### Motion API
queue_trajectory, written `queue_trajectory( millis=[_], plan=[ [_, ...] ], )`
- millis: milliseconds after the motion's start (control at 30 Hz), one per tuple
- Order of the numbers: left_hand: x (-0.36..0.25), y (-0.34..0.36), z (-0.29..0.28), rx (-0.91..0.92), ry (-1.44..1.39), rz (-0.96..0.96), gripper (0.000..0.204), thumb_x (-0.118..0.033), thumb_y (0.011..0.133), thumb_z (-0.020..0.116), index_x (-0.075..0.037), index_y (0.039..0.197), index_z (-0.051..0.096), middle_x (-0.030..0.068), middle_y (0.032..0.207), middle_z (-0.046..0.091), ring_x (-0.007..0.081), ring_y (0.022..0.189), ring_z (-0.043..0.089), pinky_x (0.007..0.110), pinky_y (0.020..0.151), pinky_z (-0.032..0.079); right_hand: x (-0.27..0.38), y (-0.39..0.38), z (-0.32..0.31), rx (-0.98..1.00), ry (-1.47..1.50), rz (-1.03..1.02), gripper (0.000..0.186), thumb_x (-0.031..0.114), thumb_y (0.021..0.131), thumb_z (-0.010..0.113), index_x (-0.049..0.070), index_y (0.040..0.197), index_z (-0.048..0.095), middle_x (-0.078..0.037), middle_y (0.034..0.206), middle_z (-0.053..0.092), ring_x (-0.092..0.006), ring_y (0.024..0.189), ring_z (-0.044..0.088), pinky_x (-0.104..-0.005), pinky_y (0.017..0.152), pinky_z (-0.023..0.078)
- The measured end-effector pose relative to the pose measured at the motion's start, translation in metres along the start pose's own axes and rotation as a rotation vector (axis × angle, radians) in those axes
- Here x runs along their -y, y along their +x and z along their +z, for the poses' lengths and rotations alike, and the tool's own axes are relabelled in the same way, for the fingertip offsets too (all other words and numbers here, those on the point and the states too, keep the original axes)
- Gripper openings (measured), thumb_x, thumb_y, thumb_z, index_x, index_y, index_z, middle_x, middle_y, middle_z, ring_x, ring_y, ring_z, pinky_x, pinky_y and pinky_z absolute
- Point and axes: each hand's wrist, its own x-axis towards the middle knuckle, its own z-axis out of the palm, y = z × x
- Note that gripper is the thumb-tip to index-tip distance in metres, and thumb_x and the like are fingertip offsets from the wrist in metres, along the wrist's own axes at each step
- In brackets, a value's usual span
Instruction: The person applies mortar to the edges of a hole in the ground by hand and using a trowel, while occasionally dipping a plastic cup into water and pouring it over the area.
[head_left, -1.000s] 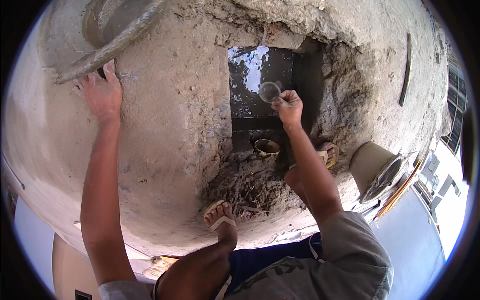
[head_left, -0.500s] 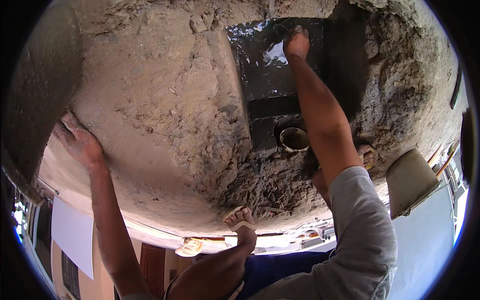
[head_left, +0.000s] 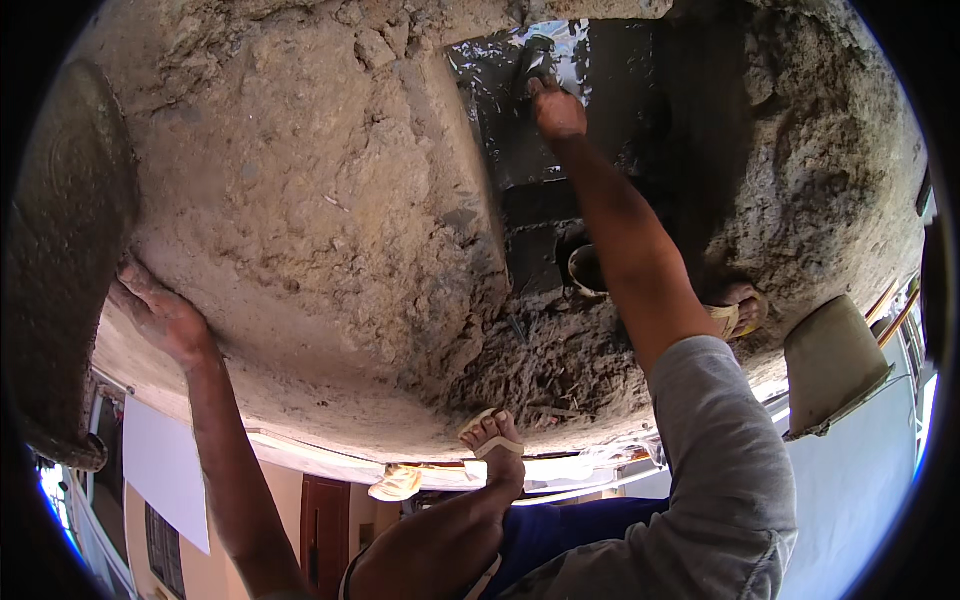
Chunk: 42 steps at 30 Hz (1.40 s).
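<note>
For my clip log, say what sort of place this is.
Probably an outdoor building or repair site: a water-filled pit cut in rough ground, an apparent pipe end near it, and a bucket.

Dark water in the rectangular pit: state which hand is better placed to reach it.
Right hand, likely: it is at the dark water, while the left hand is off by the large dark curved object.

Right hand (head_left: 560, 108): fingers closed on small dish (head_left: 537, 60) (outline blurred), over dark water (head_left: 505, 140). Below this hand: pipe end (head_left: 576, 272). Rightward, lower: drab bucket (head_left: 832, 358). Left hand (head_left: 168, 318): fingers against muddy container (head_left: 72, 230).
</note>
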Motion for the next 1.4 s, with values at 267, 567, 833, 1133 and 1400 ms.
queue_trajectory(
  millis=[267, 567, 833, 1133, 1400],
  plan=[
    [0.007, 0.0, 0.002, -0.03, 0.009, -0.054, 0.069, -0.046, 0.102, 0.032, 0.012, 0.139, 0.032, 0.0308, 0.145, 0.031, 0.0406, 0.136, 0.03, 0.045, 0.113, 0.023, -0.012, -0.059, 0.044, 0.393, -0.103, -0.065, 0.037, 0.016, 0.09, 0.048, 0.021, 0.127, 0.05, -0.016, 0.124, 0.057, -0.0357, 0.096, 0.066, -0.0486, 0.08, 0.055],
    [0.01, 0.001, 0.004, -0.076, 0.108, 0.04, 0.063, -0.038, 0.102, 0.031, 0.01, 0.142, 0.029, 0.0297, 0.148, 0.028, 0.0394, 0.14, 0.025, 0.044, 0.116, 0.019, -0.039, -0.112, 0.071, 0.505, -0.203, -0.162, 0.027, 0.026, 0.089, 0.051, 0.009, 0.1, 0.069, -0.017, 0.098, 0.069, -0.035, 0.096, 0.067, -0.0455, 0.082, 0.055],
    [0.025, -0.012, 0.001, -0.052, 0.255, -0.215, 0.066, -0.048, 0.099, 0.037, 0.002, 0.141, 0.039, 0.0224, 0.149, 0.033, 0.0364, 0.141, 0.025, 0.05, 0.116, 0.016, 0.003, -0.116, -0.12, 0.634, 0.562, -0.036, 0.012, 0.008, 0.076, 0.066, 0.001, 0.085, 0.064, -0.009, 0.077, 0.067, -0.0152, 0.066, 0.066, -0.0288, 0.058, 0.054],
    [0.005, -0.002, -0.003, -0.118, 0.263, -0.306, 0.061, -0.051, 0.093, 0.044, -0.009, 0.138, 0.047, 0.0225, 0.148, 0.034, 0.0422, 0.14, 0.022, 0.055, 0.116, 0.012, 0.152, -0.213, -0.397, -0.224, 0.944, -0.522, 0.017, -0.007, 0.079, 0.069, 0.002, 0.089, 0.058, -0.001, 0.082, 0.065, -0.0054, 0.074, 0.061, -0.0178, 0.063, 0.048],
    [-0.008, -0.006, -0.012, -0.13, 0.175, -0.316, 0.065, -0.05, 0.09, 0.049, -0.008, 0.139, 0.046, 0.0228, 0.151, 0.026, 0.0406, 0.142, 0.019, 0.054, 0.116, 0.01, 0.273, -0.192, -0.444, -1.077, 0.444, -0.971, 0.013, 0.003, 0.075, 0.072, 0.004, 0.083, 0.061, -0.007, 0.078, 0.066, -0.0166, 0.069, 0.066, -0.0276, 0.062, 0.052]
  ],
)
